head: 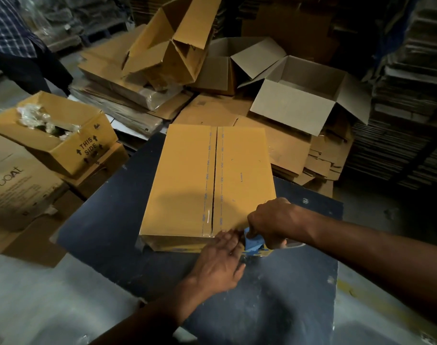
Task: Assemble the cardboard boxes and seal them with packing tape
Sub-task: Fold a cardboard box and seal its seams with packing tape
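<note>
Dim warehouse floor fills the frame, with a dark blue table (128,195) at centre and lower right.

Count of items:
- One closed cardboard box (187,175) on the table, centre of the frame.
- Two open grey-brown boxes (294,105) at upper right, flaps up.
- One open yellow box (172,41) tipped on a stack at upper centre.
- One carton marked "THIS SIDE" (70,148) at left, holding crumpled plastic film.
- Flat cardboard sheets (319,163) stacked at right; number cannot be told.
- One person in a checked shirt (11,26) at upper left.

The closed cardboard box is yellow-brown and rectangular. Its two top flaps meet along a centre seam, covered by a strip of clear packing tape (213,170) with blue print along both edges. The tape runs the full length of the top.

Left hand (220,262): fingers straight, pressing flat on the near edge of the box at the seam. Right hand (274,222): curled around a blue tape dispenser (253,242) at the near right corner of the box.
</note>
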Demonstrator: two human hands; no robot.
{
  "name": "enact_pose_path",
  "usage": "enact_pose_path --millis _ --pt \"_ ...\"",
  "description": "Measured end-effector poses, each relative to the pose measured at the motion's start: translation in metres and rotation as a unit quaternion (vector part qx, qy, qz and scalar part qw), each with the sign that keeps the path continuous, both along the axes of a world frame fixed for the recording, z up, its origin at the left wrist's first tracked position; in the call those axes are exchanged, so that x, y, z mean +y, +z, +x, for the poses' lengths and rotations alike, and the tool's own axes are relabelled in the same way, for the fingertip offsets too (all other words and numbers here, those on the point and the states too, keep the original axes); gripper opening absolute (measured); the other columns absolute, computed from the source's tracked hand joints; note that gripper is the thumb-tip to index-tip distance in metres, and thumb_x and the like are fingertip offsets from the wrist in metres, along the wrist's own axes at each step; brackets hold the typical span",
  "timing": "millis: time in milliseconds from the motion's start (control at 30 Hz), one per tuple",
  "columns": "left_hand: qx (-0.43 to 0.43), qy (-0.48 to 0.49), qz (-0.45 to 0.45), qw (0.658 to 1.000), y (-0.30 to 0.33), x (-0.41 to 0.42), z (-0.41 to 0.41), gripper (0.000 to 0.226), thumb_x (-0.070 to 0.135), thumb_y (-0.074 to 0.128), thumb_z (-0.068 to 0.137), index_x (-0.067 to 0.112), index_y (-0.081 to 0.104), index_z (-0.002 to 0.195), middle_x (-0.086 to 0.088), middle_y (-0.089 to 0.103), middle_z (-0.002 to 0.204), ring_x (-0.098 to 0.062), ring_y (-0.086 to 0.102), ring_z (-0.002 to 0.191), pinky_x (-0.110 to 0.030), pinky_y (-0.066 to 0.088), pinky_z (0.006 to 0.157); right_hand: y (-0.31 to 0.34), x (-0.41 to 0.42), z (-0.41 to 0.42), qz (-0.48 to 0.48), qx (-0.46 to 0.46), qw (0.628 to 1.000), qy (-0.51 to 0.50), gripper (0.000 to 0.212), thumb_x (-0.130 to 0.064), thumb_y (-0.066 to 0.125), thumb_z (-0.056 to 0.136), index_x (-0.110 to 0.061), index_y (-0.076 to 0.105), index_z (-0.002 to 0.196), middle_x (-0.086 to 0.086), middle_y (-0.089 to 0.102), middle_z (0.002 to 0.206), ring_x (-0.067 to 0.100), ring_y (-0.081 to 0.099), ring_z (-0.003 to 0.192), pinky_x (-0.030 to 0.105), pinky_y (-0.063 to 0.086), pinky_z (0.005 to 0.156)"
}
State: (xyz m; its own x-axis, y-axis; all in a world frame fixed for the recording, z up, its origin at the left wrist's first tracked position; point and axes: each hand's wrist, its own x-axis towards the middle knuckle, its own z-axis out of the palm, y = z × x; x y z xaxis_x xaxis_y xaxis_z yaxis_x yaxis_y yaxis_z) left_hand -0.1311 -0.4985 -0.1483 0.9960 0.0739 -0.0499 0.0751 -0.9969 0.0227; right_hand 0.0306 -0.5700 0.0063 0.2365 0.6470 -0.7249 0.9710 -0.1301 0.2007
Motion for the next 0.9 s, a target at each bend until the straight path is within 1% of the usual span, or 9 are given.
enact_pose_path --millis 67,100,233,333,433,567,733,867,900 --pt "0.003 -0.014 0.007 1.000 -0.003 0.000 -0.001 0.057 0.056 0.066 0.081 0.018 0.076 0.121 -0.005 0.071 0.131 -0.019 0.066 0.123 -0.035 0.032 0.112 0.001 -0.004 0.002 0.006 0.004 1.000 0.007 0.061 -0.027 0.070 0.089 -0.046 0.053 0.144 -0.004 0.068 0.122 0.027 0.068 0.108 0.034 0.052 0.072" --pt "0.007 -0.017 -0.007 1.000 -0.003 0.002 0.000 0.054 0.054 0.066 0.080 0.019 0.077 0.119 -0.004 0.072 0.130 -0.017 0.067 0.122 -0.034 0.032 0.112 0.001 -0.007 0.004 0.009 0.005 1.000 0.005 0.061 -0.029 0.069 0.090 -0.047 0.051 0.145 -0.004 0.067 0.124 0.026 0.067 0.109 0.035 0.052 0.073" --pt "-0.019 0.004 -0.024 1.000 -0.007 0.004 0.000 0.059 0.047 0.051 0.086 0.015 0.071 0.131 -0.003 0.067 0.138 -0.017 0.061 0.131 -0.035 0.032 0.116 0.002 -0.020 0.012 0.019 -0.008 1.000 0.008 0.054 -0.029 0.065 0.094 -0.044 0.052 0.144 -0.005 0.067 0.122 0.025 0.067 0.108 0.038 0.057 0.075" --pt "-0.026 0.009 -0.027 0.999 -0.013 0.005 -0.001 0.063 0.046 0.046 0.089 0.011 0.064 0.139 -0.006 0.061 0.146 -0.018 0.057 0.136 -0.038 0.036 0.117 0.004 -0.034 0.019 0.007 -0.011 1.000 0.008 0.058 -0.028 0.063 0.096 -0.050 0.046 0.147 -0.007 0.065 0.124 0.024 0.066 0.110 0.044 0.060 0.080" --pt "-0.029 0.017 -0.022 0.999 -0.012 0.005 -0.001 0.066 0.047 0.043 0.093 0.010 0.052 0.147 -0.005 0.046 0.155 -0.014 0.045 0.142 -0.038 0.033 0.118 0.006 -0.054 0.035 -0.004 -0.017 1.000 -0.005 0.063 -0.029 0.065 0.096 -0.054 0.040 0.149 -0.011 0.063 0.121 0.021 0.065 0.104 0.041 0.060 0.079" --pt "-0.039 0.008 -0.012 0.999 -0.014 0.004 0.000 0.066 0.049 0.045 0.089 0.010 0.064 0.139 -0.007 0.061 0.145 -0.018 0.059 0.134 -0.039 0.038 0.114 0.006 -0.086 0.057 -0.015 -0.033 0.999 -0.020 0.073 -0.026 0.070 0.093 -0.054 0.035 0.151 -0.008 0.062 0.125 0.019 0.064 0.105 0.038 0.060 0.081" --pt "-0.064 0.006 -0.011 0.998 -0.020 0.003 0.000 0.069 0.052 0.045 0.090 0.009 0.060 0.142 -0.009 0.059 0.147 -0.021 0.057 0.136 -0.041 0.041 0.113 0.019 -0.125 0.080 -0.043 -0.047 0.996 -0.061 0.065 -0.027 0.067 0.097 -0.046 0.037 0.152 -0.007 0.061 0.131 0.016 0.063 0.109 0.030 0.057 0.086" --pt "-0.068 0.010 -0.035 0.997 -0.021 0.002 -0.002 0.070 0.052 0.047 0.090 0.007 0.061 0.142 -0.011 0.057 0.149 -0.024 0.055 0.138 -0.035 0.032 0.123 -0.004 -0.135 0.086 -0.015 -0.049 0.996 -0.076 0.067 -0.027 0.069 0.096 -0.050 0.038 0.151 -0.006 0.060 0.132 0.016 0.062 0.108 0.031 0.058 0.083" --pt "-0.072 0.011 -0.044 0.996 -0.021 0.002 -0.002 0.070 0.051 0.048 0.089 0.006 0.062 0.141 -0.012 0.057 0.149 -0.025 0.056 0.137 -0.037 0.029 0.121 -0.012 -0.135 0.086 -0.014 -0.041 0.996 -0.084 0.067 -0.026 0.069 0.096 -0.050 0.038 0.151 -0.006 0.060 0.133 0.017 0.062 0.110 0.030 0.056 0.081"
